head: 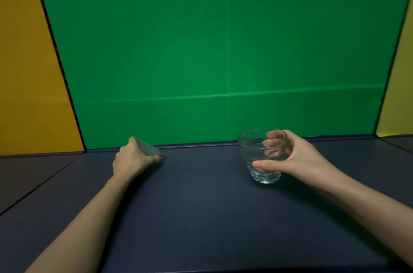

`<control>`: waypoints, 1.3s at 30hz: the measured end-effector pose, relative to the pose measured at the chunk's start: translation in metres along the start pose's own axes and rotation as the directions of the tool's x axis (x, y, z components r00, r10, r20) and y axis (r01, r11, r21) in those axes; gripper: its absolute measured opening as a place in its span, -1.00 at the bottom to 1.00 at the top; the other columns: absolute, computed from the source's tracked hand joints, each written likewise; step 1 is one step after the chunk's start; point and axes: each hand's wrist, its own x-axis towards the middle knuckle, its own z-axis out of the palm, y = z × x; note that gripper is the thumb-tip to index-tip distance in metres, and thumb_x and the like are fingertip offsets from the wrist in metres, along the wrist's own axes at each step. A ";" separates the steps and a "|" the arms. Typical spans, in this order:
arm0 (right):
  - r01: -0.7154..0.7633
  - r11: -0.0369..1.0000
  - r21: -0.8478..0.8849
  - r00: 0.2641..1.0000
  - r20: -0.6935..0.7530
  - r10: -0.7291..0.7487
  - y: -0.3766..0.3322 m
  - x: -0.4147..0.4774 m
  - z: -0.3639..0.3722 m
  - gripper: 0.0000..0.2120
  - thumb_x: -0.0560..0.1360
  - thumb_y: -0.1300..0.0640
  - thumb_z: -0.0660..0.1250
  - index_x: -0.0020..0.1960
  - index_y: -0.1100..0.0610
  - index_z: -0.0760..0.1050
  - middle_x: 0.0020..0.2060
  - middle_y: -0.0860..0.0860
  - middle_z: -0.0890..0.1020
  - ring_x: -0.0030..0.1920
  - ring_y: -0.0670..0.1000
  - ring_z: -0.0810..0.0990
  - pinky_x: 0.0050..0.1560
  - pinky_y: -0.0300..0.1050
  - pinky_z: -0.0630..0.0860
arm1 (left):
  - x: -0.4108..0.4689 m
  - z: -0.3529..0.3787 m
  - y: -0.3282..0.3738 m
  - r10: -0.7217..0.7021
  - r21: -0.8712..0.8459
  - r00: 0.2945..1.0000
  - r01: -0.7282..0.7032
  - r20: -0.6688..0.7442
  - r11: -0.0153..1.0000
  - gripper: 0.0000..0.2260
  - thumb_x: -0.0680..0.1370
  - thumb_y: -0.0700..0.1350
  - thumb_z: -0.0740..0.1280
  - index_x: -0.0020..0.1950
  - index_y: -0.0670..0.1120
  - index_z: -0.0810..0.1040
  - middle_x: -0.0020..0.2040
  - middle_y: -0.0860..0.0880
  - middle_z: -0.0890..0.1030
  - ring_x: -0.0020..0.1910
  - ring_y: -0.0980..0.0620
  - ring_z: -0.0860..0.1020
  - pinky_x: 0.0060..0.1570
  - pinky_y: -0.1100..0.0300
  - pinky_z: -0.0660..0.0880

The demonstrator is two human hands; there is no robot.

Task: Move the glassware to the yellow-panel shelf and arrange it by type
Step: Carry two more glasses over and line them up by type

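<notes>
My right hand [297,158] grips a clear short tumbler [263,154] from its right side, thumb across the front and fingers behind the glass. The tumbler stands upright, its base at or just above the dark shelf floor [201,205]. My left hand [134,157] is closed around a small clear glass [148,148] near the back edge; that glass is tilted, blurred and mostly hidden by the fingers. A green panel [212,49] forms the back wall straight ahead.
An orange-yellow panel [29,71] stands at the left and a yellow panel [400,93] at the right, each beyond a black divider. The dark floor stretches between and in front of my hands.
</notes>
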 end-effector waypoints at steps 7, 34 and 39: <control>-0.018 1.000 0.012 0.987 -0.157 0.020 -0.007 -0.035 -0.047 -0.24 -0.17 -0.19 0.52 -0.01 -0.08 0.42 0.03 -0.10 0.60 0.01 -0.08 0.62 0.16 -0.09 0.49 | -0.053 -0.006 0.099 0.330 -0.560 0.943 -0.292 -0.034 0.775 -0.42 0.20 -0.09 0.59 0.14 -0.10 0.43 0.01 -0.05 0.52 -0.01 -0.03 0.49 0.05 0.15 0.43; -0.301 0.952 -0.055 0.633 -0.758 0.156 0.096 -0.341 -0.444 -0.36 0.21 0.24 0.56 0.22 0.18 0.39 0.02 0.00 0.57 -0.09 -0.21 0.53 -0.19 -0.42 0.49 | -0.445 0.183 0.476 0.820 -0.944 0.545 -0.143 0.175 0.297 -0.39 -0.02 0.11 0.56 -0.02 0.13 0.45 0.03 0.00 0.59 -0.04 0.05 0.57 0.00 0.18 0.50; -0.310 0.949 -0.053 0.593 -0.791 0.149 0.119 -0.364 -0.498 -0.35 0.16 0.16 0.58 0.18 0.12 0.38 0.04 0.01 0.57 -0.08 -0.17 0.56 -0.13 -0.43 0.52 | -0.488 0.209 0.528 0.860 -0.942 0.464 -0.136 0.214 0.308 -0.39 0.10 -0.08 0.63 0.09 0.00 0.49 0.08 -0.01 0.58 -0.03 0.06 0.59 -0.02 0.21 0.53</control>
